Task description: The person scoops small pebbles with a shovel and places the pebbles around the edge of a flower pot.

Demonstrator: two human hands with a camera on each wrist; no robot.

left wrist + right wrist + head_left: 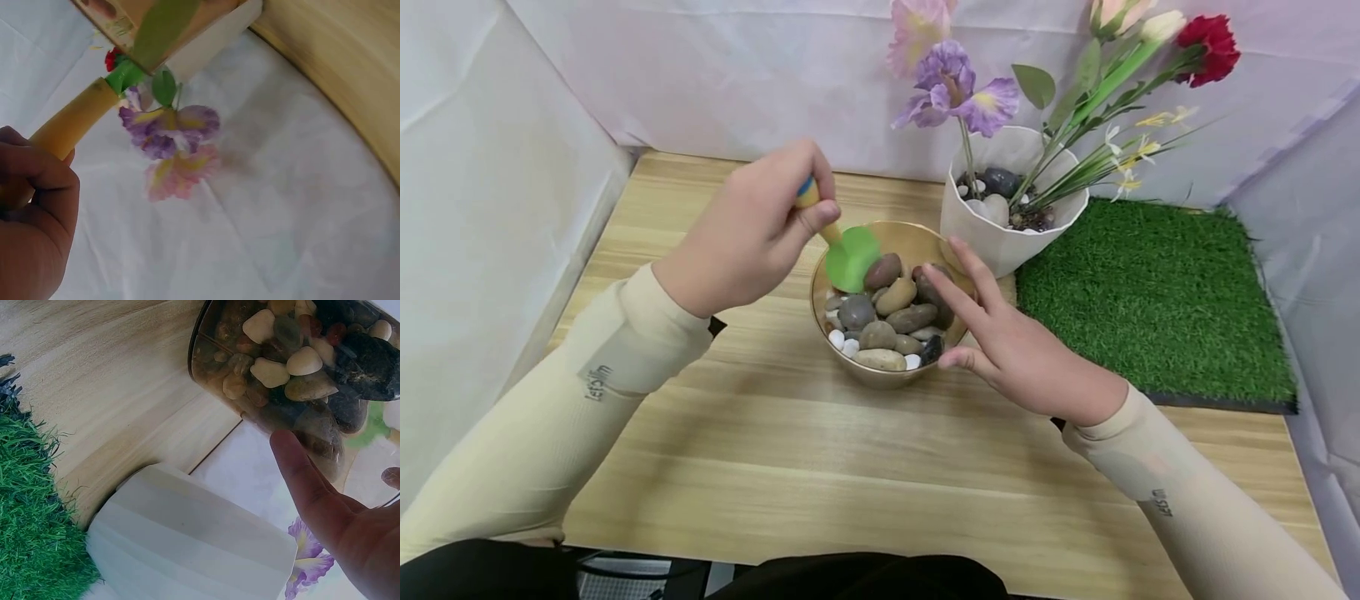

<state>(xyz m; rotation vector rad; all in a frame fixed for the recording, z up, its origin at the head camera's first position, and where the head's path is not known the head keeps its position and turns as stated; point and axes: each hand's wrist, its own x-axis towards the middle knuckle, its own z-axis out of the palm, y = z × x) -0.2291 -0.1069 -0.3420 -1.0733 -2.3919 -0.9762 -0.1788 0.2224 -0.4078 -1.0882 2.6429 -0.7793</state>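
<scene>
My left hand (748,229) grips the yellow handle of a small garden trowel (853,260), whose green blade dips into the far left side of a bowl. That amber, see-through bowl (883,379) holds several rounded stones (857,312) in grey, brown and white. In the left wrist view, fingers curl round the trowel's handle (75,122). At the bowl's right side is my right hand (1018,350), its fingers extended and spread. The right wrist view has a fingertip (284,440) against the bowl's wall (206,375), with stones showing through.
Behind the bowl to the right stands a white faceted pot (992,242) with stones and artificial flowers, including a purple iris (951,87) and a red carnation (1210,52). A square of artificial grass (1157,308) lies right of it on the wooden table (850,475). White cloth (737,75) hangs behind.
</scene>
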